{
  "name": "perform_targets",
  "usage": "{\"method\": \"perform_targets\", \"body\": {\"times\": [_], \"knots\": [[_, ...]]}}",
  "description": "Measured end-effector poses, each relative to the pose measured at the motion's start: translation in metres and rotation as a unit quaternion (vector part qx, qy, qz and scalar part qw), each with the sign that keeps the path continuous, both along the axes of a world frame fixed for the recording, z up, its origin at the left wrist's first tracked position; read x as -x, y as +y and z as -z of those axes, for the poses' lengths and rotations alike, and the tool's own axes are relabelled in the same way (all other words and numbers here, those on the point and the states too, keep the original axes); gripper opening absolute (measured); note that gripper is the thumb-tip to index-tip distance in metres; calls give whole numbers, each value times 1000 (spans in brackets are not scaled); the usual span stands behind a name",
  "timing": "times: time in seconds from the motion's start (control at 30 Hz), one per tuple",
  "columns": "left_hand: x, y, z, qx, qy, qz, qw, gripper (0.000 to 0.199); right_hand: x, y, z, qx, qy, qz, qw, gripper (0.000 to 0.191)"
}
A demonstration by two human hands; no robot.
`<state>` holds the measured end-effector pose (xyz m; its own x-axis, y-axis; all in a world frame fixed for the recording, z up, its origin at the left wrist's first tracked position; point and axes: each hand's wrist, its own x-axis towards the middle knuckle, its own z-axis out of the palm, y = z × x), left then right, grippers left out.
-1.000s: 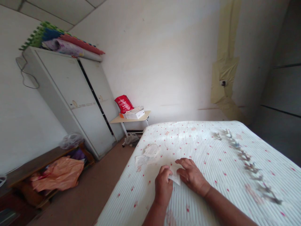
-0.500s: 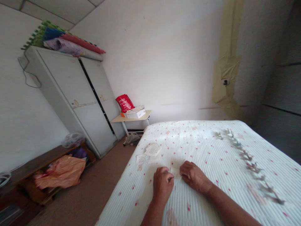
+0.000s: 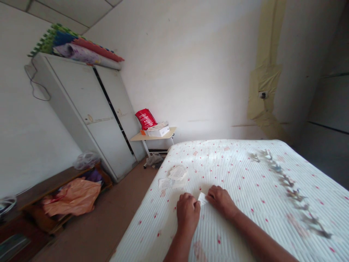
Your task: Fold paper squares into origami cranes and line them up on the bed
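Note:
A small piece of printed paper lies between my two hands on the bedspread. My left hand has its fingers curled, with thumb and forefinger closed at the paper's left edge. On the other side, my right hand is also closed, its fingertips pinching the paper's right edge. Most of the paper's outline is hidden by my fingers. Beyond my left hand rests a loose pile of printed paper pieces.
A row of small folded paper figures runs along the right of the white dotted bedspread. Behind the bed stands a small table with a red bag and a white box. A grey cabinet leans into view at left.
The paper between my hands now shows a raised, brighter corner. Both hands have shifted slightly; the paper pile and row of figures stay as they were.

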<state>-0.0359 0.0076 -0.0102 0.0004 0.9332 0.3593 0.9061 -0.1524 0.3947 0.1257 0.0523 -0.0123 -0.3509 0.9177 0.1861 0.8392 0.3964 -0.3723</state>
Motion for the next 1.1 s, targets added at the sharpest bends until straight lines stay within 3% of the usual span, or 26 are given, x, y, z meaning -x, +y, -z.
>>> {"method": "perform_targets", "body": {"times": [0.2,0.67,1.1], "knots": [[-2,-4,-3,39,55,-39,997,15,9,-2,-4,-1,-49,46,998,19],[-6,-5,-6,78,101,-64,990,19,12,-4,-2,-29,-92,45,994,17],[-9,-6,-3,67,107,-71,989,22,17,-7,-8,-36,-124,47,990,17]]}}
